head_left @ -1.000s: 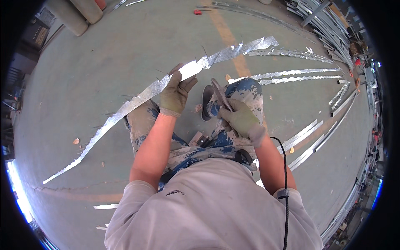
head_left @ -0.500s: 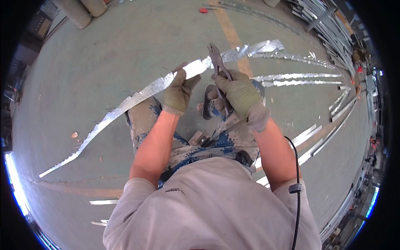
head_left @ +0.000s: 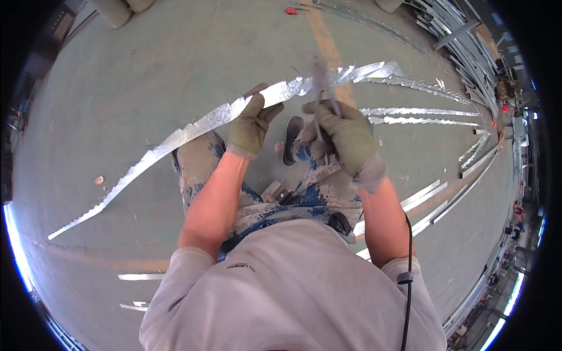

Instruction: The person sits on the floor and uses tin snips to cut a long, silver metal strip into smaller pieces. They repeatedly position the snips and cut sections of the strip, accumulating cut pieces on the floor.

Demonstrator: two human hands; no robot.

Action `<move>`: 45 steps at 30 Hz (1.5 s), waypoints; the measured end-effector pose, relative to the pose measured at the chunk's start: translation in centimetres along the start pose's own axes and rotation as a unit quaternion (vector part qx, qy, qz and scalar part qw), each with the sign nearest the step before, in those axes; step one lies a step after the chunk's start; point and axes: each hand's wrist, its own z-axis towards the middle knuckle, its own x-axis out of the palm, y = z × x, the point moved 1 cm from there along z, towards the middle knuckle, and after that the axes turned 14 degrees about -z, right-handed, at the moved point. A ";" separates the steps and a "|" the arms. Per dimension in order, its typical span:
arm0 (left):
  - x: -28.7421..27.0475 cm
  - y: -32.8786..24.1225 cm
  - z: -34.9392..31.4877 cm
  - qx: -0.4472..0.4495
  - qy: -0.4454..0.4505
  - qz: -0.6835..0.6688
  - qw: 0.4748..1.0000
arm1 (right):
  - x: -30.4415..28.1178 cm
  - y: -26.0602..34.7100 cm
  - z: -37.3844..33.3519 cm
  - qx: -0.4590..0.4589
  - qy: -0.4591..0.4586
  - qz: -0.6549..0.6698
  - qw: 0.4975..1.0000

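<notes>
A long, shiny sheet-metal strip (head_left: 175, 139) with a jagged edge runs from the lower left up to the upper right. My left hand (head_left: 252, 124), in an olive work glove, grips the strip near its middle. My right hand (head_left: 345, 136), gloved too, holds a pair of metal snips (head_left: 321, 88) whose blades point up at the strip just right of my left hand. Below the hands are my paint-spattered blue trousers (head_left: 205, 169) and a dark shoe (head_left: 291, 139).
Thin jagged metal offcuts (head_left: 418, 111) lie on the grey-green floor to the right, with straight metal channels (head_left: 436, 196) further down. Stacked metal profiles (head_left: 468, 41) line the upper right. A small red object (head_left: 291, 10) lies at the top. A black cable (head_left: 408, 257) hangs by my right arm.
My right hand rose from beside my knee and brought the snips up to the strip. My left hand kept its grip on the strip.
</notes>
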 end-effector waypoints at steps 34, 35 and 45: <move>0.3 -4.4 -3.0 0.039 0.007 -0.128 0.991 | -0.8 -7.7 -0.8 0.024 0.062 0.100 0.993; 0.4 -4.7 -3.2 0.047 0.004 -0.136 0.990 | -0.9 -7.9 -0.7 0.023 0.065 0.096 0.993; -0.7 -4.8 -2.8 0.036 0.029 -0.137 0.990 | 0.9 -7.6 -1.4 0.074 0.095 0.044 0.992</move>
